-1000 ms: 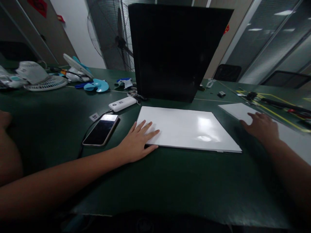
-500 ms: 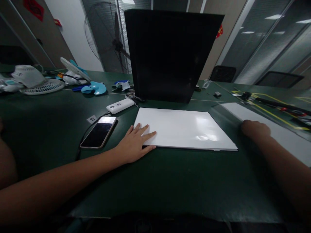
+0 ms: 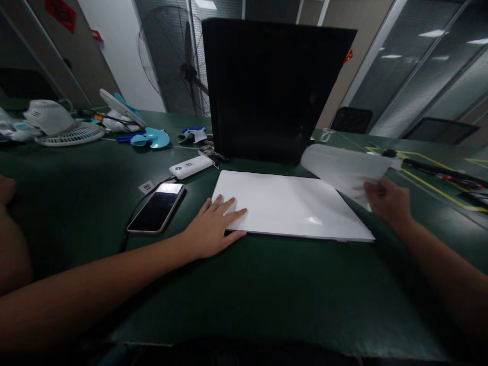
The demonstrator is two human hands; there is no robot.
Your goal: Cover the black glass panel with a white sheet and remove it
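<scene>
Thin white sheet (image 3: 337, 163) now lifted off dark-green tabletop (image 3: 259, 290), pinched by right hand (image 3: 389, 202); white rectangular board (image 3: 284, 204) covered by spread, empty left hand (image 3: 210, 231).

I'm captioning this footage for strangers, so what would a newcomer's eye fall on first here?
The tall black panel standing on the green table, at top centre, dominates. Nearer lies a flat white rectangle, the left hand spread over its near-left corner. To the right, the right hand holds a thin white sheet.
</scene>
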